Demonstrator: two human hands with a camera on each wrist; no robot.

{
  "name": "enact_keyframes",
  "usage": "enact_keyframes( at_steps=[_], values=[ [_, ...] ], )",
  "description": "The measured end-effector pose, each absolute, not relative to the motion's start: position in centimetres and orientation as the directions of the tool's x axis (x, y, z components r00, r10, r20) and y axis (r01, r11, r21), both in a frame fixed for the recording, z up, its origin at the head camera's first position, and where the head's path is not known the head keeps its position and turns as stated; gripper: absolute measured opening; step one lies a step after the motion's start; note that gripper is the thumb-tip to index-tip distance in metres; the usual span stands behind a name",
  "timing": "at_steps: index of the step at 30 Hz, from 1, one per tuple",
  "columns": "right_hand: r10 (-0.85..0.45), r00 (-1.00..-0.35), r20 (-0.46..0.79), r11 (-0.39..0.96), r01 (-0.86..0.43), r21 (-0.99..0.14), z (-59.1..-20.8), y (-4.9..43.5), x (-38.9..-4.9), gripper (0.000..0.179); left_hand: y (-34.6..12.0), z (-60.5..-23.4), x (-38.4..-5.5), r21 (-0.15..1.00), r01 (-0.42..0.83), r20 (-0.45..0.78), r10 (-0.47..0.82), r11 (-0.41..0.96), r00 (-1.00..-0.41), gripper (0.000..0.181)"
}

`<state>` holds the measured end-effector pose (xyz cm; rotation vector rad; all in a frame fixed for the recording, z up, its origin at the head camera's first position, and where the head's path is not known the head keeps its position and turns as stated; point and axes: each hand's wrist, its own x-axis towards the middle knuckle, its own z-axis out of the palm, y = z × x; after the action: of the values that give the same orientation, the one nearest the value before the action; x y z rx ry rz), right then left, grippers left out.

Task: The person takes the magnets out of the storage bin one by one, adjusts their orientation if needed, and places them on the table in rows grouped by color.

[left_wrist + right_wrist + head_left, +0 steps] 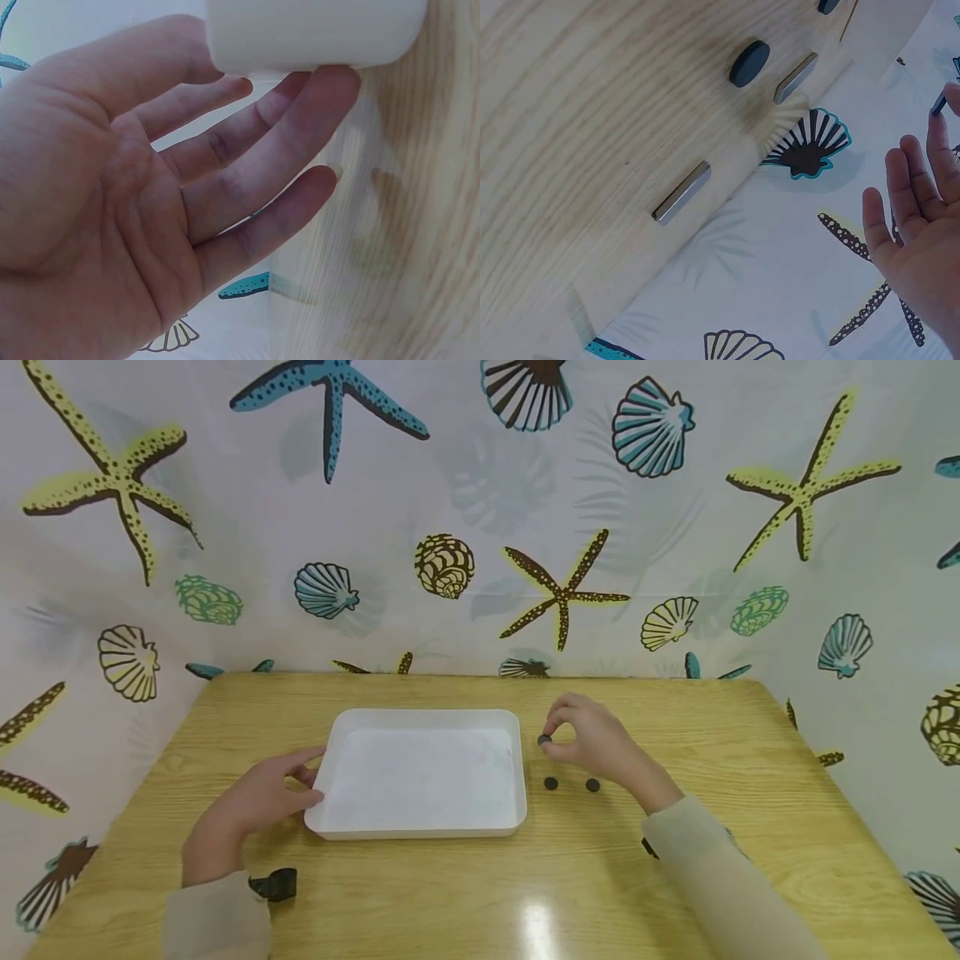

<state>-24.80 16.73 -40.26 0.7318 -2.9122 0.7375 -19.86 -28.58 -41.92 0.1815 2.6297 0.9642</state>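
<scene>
A shallow white tray (420, 833) lies on the wooden table, with my left hand (262, 797) at its left side. The thumb and fingertips of that hand touch the tray's outer wall (315, 37), the fingers extended and only slightly bent. Just past the tray's right side, my right hand (592, 743) pinches a small dark disc (545, 739) between thumb and forefinger. Its other fingers are spread in the right wrist view. Two more dark discs, a left one (551, 783) and a right one (592, 785), lie below that hand.
In the right wrist view, two small silver bars, one nearer (681, 193) and one beside a disc (796, 77), appear on the table; I cannot make them out in the head view. A patterned cloth (465, 635) with starfish and shells hangs behind the table.
</scene>
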Motion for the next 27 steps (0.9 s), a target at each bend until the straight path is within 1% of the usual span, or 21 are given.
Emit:
enact_keyframes(
  at_steps=[6,19,27],
  values=[
    [-0.397,-0.908,0.136,0.79,-0.413,-0.453,-40.3,18.0,-24.4,0.011,-28.6,-42.0,-19.8,0.654,0.007,-0.259,0.233,0.757,-0.938,0.073],
    [-0.345,-0.928,0.141,0.811,-0.37,-0.454,-41.0,21.6,-23.6,0.009,-28.7,-42.0,-19.9,0.655,0.017,-0.26,0.246,0.756,-0.934,0.074],
    [-0.279,-0.955,0.103,0.835,-0.294,-0.464,-41.4,23.8,-22.9,0.011,-28.6,-41.9,-19.9,0.646,0.012,-0.269,0.243,0.763,-0.932,0.074]
  ],
)
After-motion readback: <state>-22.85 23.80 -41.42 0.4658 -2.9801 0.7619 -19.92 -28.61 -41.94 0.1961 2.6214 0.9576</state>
